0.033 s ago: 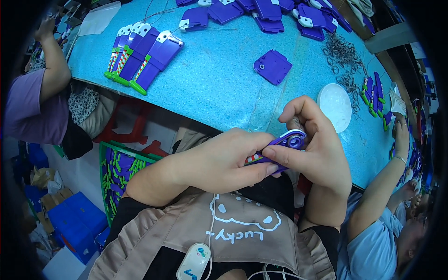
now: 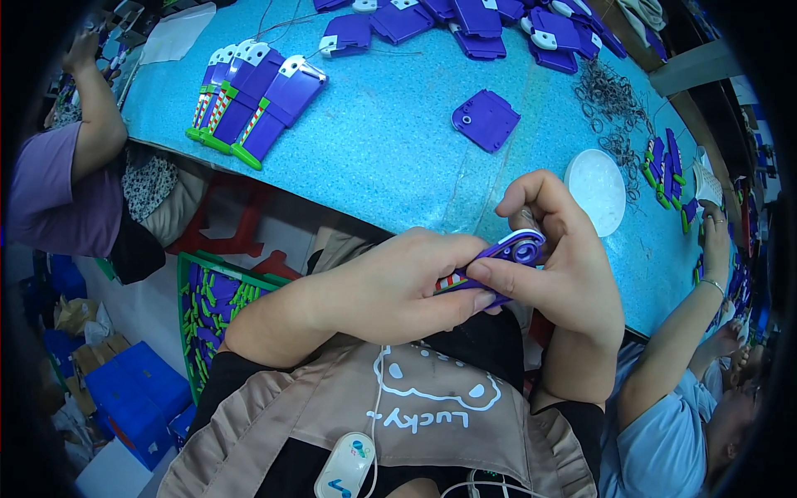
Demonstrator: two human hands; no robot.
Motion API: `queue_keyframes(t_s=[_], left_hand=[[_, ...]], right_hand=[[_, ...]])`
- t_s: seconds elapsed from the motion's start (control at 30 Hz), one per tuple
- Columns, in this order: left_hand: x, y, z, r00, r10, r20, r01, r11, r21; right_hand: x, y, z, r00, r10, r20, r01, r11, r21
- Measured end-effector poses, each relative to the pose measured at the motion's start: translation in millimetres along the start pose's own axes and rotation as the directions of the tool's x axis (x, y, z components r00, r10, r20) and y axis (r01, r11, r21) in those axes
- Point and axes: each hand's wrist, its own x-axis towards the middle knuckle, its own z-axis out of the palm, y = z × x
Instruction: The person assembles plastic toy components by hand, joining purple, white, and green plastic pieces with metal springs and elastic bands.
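A purple plastic piece (image 2: 525,250) with a white edge, a round hub and a red-and-white striped strip is held between my two hands, in front of my body at the table's near edge. My left hand (image 2: 415,286) closes around its striped end and covers much of it. At the hub end, my right hand (image 2: 564,270) presses with its thumb, the index finger bent above. Whether anything small sits between those fingers, I cannot make out. Beyond my hands a single purple shell (image 2: 486,120) lies flat on the table.
Striped purple pieces with green ends (image 2: 241,104) lie fanned at the left of the blue table (image 2: 382,149). Purple shells (image 2: 477,25) pile at the back. Dark rings (image 2: 610,104) lie near a white dish (image 2: 595,192). A green crate (image 2: 187,324) stands below left. Co-workers sit both sides.
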Motion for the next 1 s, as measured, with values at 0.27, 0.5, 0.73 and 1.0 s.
queue_keyframes(t_s=[0.27, 0.5, 0.73, 1.0], left_hand=[[-1.4, -0.7, -1.7, 0.994, 0.086, -0.074, -0.084, 0.996, 0.030], [-6.5, 9.3, -5.7, 0.994, 0.048, -0.099, -0.045, 0.998, 0.032], [-11.0, 19.0, -12.1, 0.802, 0.046, -0.595, -0.223, 0.948, -0.227], [-2.9, -11.3, -8.1, 0.862, 0.101, -0.497, -0.154, 0.986, -0.068]], right_hand=[[2.7, -5.5, 10.3, 0.993, 0.081, -0.088, -0.065, 0.982, 0.177], [15.9, 23.6, -16.3, 0.993, -0.117, 0.030, 0.100, 0.932, 0.348], [31.8, 36.5, 15.2, 0.878, -0.472, -0.076, 0.190, 0.491, -0.850], [-26.4, 45.8, 13.0, 0.879, -0.421, -0.224, 0.322, 0.870, -0.374]])
